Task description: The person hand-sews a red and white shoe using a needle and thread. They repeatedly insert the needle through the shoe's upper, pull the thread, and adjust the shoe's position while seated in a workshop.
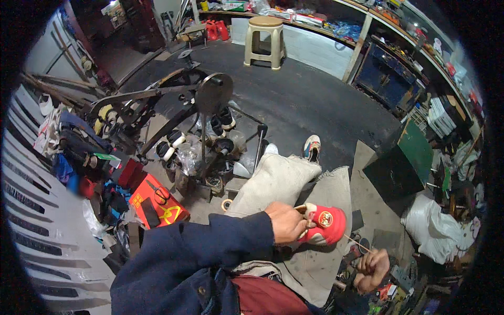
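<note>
Over my lap lies a pale canvas cloth (273, 181). Above it my left hand (286, 223) is closed on a small red shoe (332, 223) with cream parts and a round gold emblem, its fingers gripping the shoe's opening. From the shoe's right side a pale thread (356, 242) runs taut to my right hand (373, 269). That hand's fingers are curled shut around the thread's other end, apart from the shoe. Part of the shoe is hidden behind my left fingers.
At my left stand a black machine with a round wheel (213, 93) and an orange-red box (170, 214) bearing scissors (159, 194). Loose shoes (170, 144) lie below the machine. A green box (415, 152) and a white sack (433, 228) are right; a stool (265, 44) stands ahead.
</note>
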The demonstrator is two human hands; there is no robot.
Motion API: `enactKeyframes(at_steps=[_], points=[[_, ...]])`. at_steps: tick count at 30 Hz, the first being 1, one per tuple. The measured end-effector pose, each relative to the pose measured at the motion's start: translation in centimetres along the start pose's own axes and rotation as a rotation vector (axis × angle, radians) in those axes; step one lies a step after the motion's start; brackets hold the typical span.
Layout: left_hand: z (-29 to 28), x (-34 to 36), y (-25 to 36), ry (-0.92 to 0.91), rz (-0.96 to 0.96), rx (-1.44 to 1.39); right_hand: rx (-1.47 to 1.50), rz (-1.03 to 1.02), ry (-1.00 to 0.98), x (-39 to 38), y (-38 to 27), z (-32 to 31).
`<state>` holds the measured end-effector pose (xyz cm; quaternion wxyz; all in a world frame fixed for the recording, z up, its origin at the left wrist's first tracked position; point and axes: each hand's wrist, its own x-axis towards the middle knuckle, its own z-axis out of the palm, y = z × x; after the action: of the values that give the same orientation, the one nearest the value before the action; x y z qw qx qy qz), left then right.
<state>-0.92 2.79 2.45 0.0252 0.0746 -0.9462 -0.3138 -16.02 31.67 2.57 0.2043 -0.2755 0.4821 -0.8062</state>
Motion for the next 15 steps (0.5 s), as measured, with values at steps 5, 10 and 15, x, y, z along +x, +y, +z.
enactKeyframes(at_steps=[5,10,15], points=[[-0.9,-1.5,-2.9,-0.169,0.066,-0.487,-0.516,0.047,-0.062,3.3,3.2,2.6],[-1.4,-3.7,-4.5,-0.209,0.056,-0.686,-0.521,0.297,-0.066,4.2,5.1,7.4],[-2.9,-5.1,-4.6,0.065,-0.134,-1.389,-0.399,0.269,0.042,3.9,5.7,8.5]])
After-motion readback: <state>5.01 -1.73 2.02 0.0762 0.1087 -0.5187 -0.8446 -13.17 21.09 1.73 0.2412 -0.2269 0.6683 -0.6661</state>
